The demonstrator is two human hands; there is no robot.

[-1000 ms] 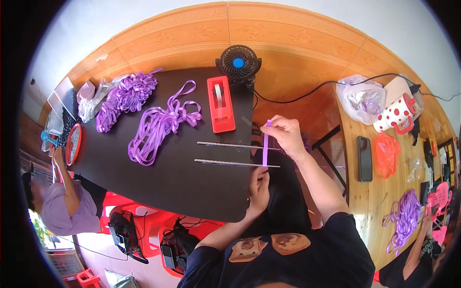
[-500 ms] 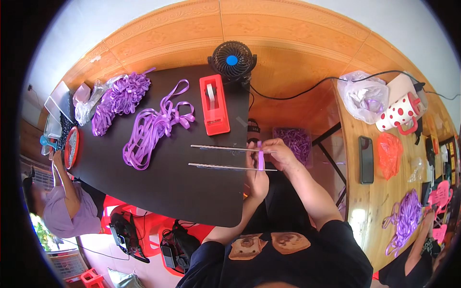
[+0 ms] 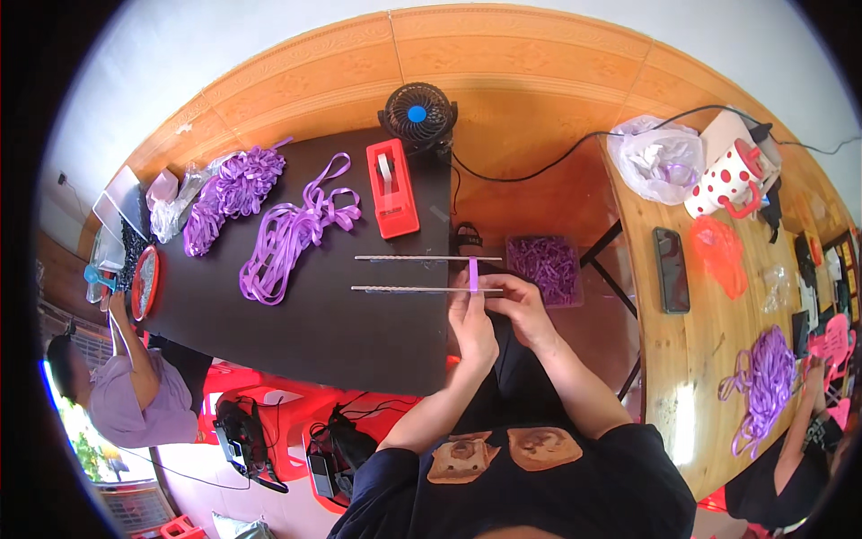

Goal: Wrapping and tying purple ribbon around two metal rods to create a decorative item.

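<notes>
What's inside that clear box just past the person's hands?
The clear box holds a heap of small purple ribbon pieces, just beyond the right hand. What lies beneath the heap, and the box's floor, is covered.

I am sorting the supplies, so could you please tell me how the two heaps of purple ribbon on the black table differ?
The left heap is bunched into tight curls beside a clear bag; the right heap lies in long, loose, flat loops nearer the red tape dispenser. Both are purple and rest on the black table.

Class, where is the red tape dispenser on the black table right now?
The red tape dispenser lies at the table's far edge, just left of the small black fan, right of the loose purple ribbons.
</notes>
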